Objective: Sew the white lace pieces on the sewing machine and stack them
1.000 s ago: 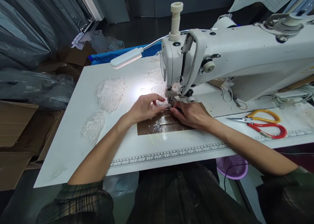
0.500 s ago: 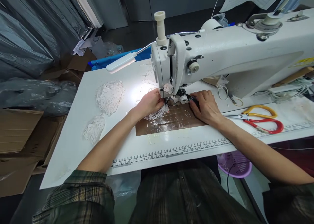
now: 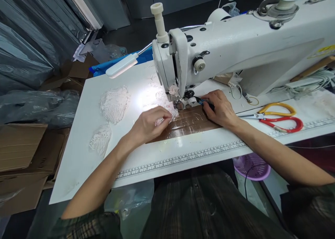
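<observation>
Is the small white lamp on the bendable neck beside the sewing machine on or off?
On. Below the white lamp head a bright glare falls on the white table, just left of the needle area.

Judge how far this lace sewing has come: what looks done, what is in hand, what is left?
Looks done: two lace pieces lie aside on the table. In hand: the left hand holds a lace piece just short of the sewing machine needle; the right hand grips a small dark tool. Left: stitching that piece; no seam shows.
</observation>
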Motion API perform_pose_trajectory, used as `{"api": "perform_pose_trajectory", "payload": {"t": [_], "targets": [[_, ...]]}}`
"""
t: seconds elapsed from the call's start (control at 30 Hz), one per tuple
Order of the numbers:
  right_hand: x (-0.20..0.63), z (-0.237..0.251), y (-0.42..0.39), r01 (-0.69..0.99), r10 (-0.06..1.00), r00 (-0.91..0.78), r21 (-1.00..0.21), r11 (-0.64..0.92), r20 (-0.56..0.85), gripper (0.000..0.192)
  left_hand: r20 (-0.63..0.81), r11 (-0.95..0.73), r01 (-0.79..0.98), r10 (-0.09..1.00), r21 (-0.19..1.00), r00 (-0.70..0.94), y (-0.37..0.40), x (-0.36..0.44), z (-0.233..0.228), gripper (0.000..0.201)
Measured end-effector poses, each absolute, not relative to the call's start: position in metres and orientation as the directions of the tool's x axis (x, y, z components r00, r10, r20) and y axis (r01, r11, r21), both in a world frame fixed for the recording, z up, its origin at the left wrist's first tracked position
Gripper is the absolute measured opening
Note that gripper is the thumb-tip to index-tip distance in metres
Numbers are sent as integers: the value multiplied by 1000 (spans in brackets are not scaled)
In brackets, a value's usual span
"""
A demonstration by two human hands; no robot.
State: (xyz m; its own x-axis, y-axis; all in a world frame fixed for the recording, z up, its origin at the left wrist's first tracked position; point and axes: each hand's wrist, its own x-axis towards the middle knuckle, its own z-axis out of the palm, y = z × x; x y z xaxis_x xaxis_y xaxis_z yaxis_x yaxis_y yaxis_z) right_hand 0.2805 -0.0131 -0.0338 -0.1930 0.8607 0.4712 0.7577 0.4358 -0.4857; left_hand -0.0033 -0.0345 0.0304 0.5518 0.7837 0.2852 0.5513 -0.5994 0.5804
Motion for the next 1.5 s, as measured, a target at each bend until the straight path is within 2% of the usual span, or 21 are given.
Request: {"api": "perform_pose_trajectory", "payload": {"t": [0.1, 0.17, 0.23, 0.33, 0.47, 0.57, 0.67, 0.7, 0.77, 0.87, 0.93, 1.03, 1.13, 1.2, 1.37, 1.5], "targets": [[269, -22, -26, 615, 825, -321, -560, 555, 465, 25, 186, -479, 487, 826, 730, 532, -57, 0, 32, 16], [257, -14, -39, 495, 762, -465, -581, 646, 451, 27, 79, -285, 410, 889, 866, 452, -65, 4, 30, 18], [245, -8, -52, 441, 705, -554, -563, 699, 442, 33, -61, -67, 315, 923, 947, 381, -67, 8, 26, 24], [230, -4, -64, 457, 659, -567, -476, 751, 495, 34, -189, 117, 216, 915, 970, 357, -66, 14, 23, 33], [223, -6, -68, 504, 605, -504, -359, 785, 616, 28, -207, 164, 138, 892, 977, 402, -68, 20, 22, 37], [226, -9, -68, 524, 580, -530, -300, 798, 618, 26, -191, 128, 169, 875, 977, 446, -70, 22, 22, 35], [236, -10, -63, 610, 657, -516, -302, 732, 549, 29, -82, -98, 331, 867, 939, 492, -66, 17, 23, 32], [241, -10, -58, 653, 704, -476, -324, 684, 527, 30, -7, -222, 403, 870, 888, 493, -62, 14, 23, 31], [255, -9, -43, 729, 796, -355, -389, 564, 490, 30, 170, -464, 534, 844, 707, 509, -51, 5, 22, 29], [280, -5, -15, 790, 897, -145, -497, 360, 418, 32, 307, -689, 595, 721, 415, 621, -29, -10, 15, 31], [296, -2, 2, 792, 960, -82, -568, 225, 266, 36, 300, -752, 563, 656, 343, 692, -15, -17, 7, 30], [309, 2, 14, 802, 983, -20, -583, 126, 184, 36, 298, -784, 519, 614, 340, 731, -2, -19, -4, 27], [308, 8, 11, 795, 974, 0, -592, 136, 225, 33, 344, -805, 514, 593, 297, 728, 4, -14, -7, 24], [299, 11, 4, 778, 975, -43, -605, 171, 220, 34, 372, -804, 518, 594, 290, 713, 5, -10, -6, 24], [264, 6, -17, 725, 923, -324, -572, 384, 209, 30, 458, -725, 543, 689, 424, 562, 4, -4, -10, 20], [243, -5, -24, 672, 794, -560, -432, 602, 236, 35, 486, -716, 530, 698, 455, 527, 2, -3, -17, 16]]}}
